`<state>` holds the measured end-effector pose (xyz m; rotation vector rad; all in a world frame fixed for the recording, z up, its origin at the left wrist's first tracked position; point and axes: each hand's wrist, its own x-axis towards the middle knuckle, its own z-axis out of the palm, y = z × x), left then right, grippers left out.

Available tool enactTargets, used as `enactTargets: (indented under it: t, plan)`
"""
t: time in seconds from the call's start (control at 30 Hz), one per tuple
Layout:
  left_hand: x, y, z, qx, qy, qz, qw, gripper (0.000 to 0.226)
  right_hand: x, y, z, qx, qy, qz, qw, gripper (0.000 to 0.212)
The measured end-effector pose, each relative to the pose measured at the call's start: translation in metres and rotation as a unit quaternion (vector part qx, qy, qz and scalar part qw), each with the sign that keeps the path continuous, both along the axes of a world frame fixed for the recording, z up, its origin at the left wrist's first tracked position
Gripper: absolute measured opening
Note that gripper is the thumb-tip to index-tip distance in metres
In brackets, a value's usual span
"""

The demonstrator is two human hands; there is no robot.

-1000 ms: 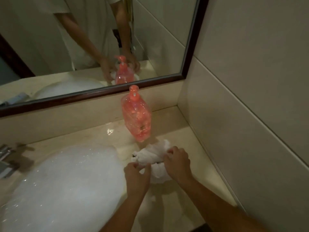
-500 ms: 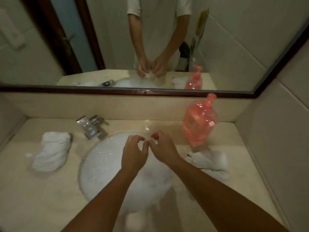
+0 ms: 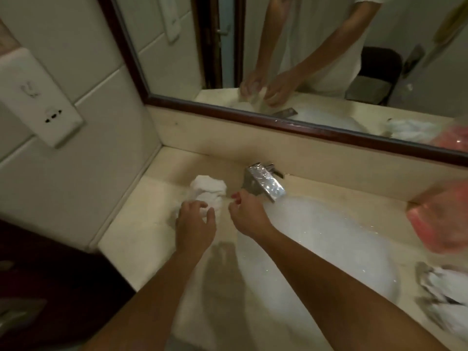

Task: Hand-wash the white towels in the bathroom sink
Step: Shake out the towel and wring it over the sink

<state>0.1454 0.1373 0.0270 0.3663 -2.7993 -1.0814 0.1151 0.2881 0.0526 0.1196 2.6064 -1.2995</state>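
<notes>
Just ahead of spread-fingered left hand (image 3: 196, 225): crumpled white terry towel (image 3: 210, 190), long axis running away. Right hand (image 3: 247, 215) just beside, loosely curled, empty.

Beige stone counter (image 3: 141, 224): one bunched white towel (image 3: 209, 190) at the left hand's (image 3: 195, 224) fingertips, chrome tap (image 3: 264, 184) just beyond the right hand (image 3: 249, 215). Foam-filled basin (image 3: 329, 236) sits right of the right hand; farther right stand a pink bottle (image 3: 440, 221) and a second crumpled towel (image 3: 445, 295).
</notes>
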Motion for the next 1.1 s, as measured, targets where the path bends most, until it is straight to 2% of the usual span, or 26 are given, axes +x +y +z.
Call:
enactTargets:
  t: [0.23, 0.3, 0.4, 0.47, 0.57, 0.63, 0.73, 0.8, 0.87, 0.97, 1.0, 1.1]
  plan:
    - [-0.042, -0.05, -0.03, -0.026, -0.14, 0.013, 0.99, 0.06, -0.037, -0.057, -0.028, -0.01, -0.008, -0.007, 1.0, 0.051]
    - [-0.054, -0.055, -0.043, -0.03, -0.164, 0.022, 0.986, 0.061, -0.049, -0.065, -0.041, -0.004, -0.015, -0.007, 1.0, 0.062]
    - [-0.063, -0.063, -0.062, -0.003, -0.173, 0.054, 0.983, 0.044, -0.06, -0.067, -0.058, 0.012, -0.03, -0.009, 0.999, 0.052]
    - [-0.063, -0.07, -0.07, -0.011, -0.143, 0.076, 0.987, 0.036, -0.06, -0.064, -0.064, 0.008, -0.045, -0.028, 0.999, 0.054]
    - [-0.063, -0.081, -0.066, -0.013, -0.072, 0.05, 0.996, 0.032, -0.053, -0.061, -0.068, -0.008, -0.041, -0.049, 0.998, 0.054]
    - [-0.066, -0.085, -0.051, 0.035, -0.054, 0.042, 0.997, 0.034, -0.045, -0.06, -0.062, -0.012, -0.034, -0.052, 0.998, 0.051]
    - [-0.072, -0.079, -0.014, 0.099, -0.015, 0.056, 0.993, 0.042, -0.038, -0.06, -0.047, -0.026, 0.029, -0.028, 0.999, 0.04]
    - [-0.075, -0.07, 0.013, 0.159, 0.006, 0.063, 0.985, 0.044, -0.033, -0.058, -0.033, -0.051, 0.054, 0.018, 0.997, 0.039]
    - [-0.076, -0.061, 0.043, 0.222, 0.013, 0.055, 0.973, 0.047, -0.029, -0.056, -0.011, -0.092, 0.032, 0.075, 0.992, 0.038]
    - [-0.08, -0.051, 0.095, 0.28, 0.033, 0.02, 0.959, 0.05, -0.031, -0.054, 0.027, -0.14, 0.029, 0.083, 0.986, 0.007]
    - [-0.082, -0.05, 0.113, 0.281, 0.046, 0.012, 0.959, 0.05, -0.033, -0.052, 0.04, -0.156, 0.052, 0.069, 0.984, 0.007]
    - [-0.082, -0.058, 0.164, 0.234, 0.092, 0.001, 0.968, 0.045, -0.042, -0.045, 0.082, -0.19, 0.129, 0.036, 0.973, 0.026]
